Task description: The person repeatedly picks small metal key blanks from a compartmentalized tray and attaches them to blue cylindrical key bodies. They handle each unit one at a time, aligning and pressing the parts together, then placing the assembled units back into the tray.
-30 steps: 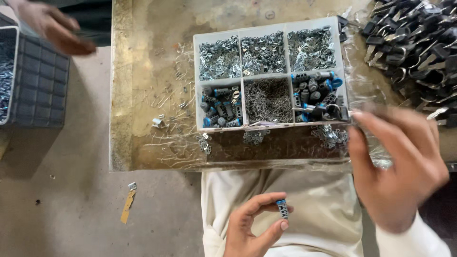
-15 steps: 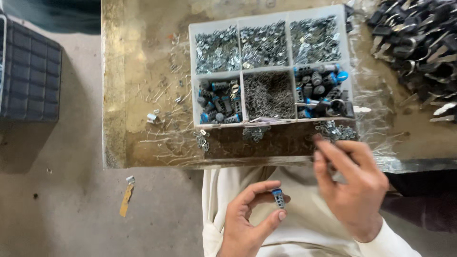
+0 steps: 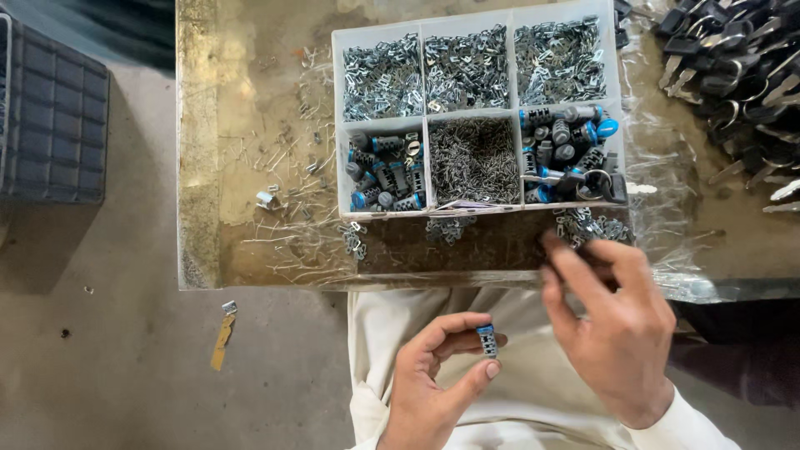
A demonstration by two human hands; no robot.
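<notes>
Head view: low in the frame's centre, the left hand point(image 3: 433, 375) pinches a small blue-capped cylinder point(image 3: 487, 340) between thumb and forefinger. Lower right, the right hand point(image 3: 617, 329), fingers loosely spread, reaches its fingertips point(image 3: 552, 246) to loose metal clips point(image 3: 592, 225) at the table edge point(image 3: 275, 279), just below the white compartment tray point(image 3: 425, 71).

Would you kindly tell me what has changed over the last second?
The right hand drew back from the table's right side toward the loose metal clips at the near edge. The left hand kept pinching the small blue-tipped metal cylinder. The white compartment tray stayed put.
</notes>
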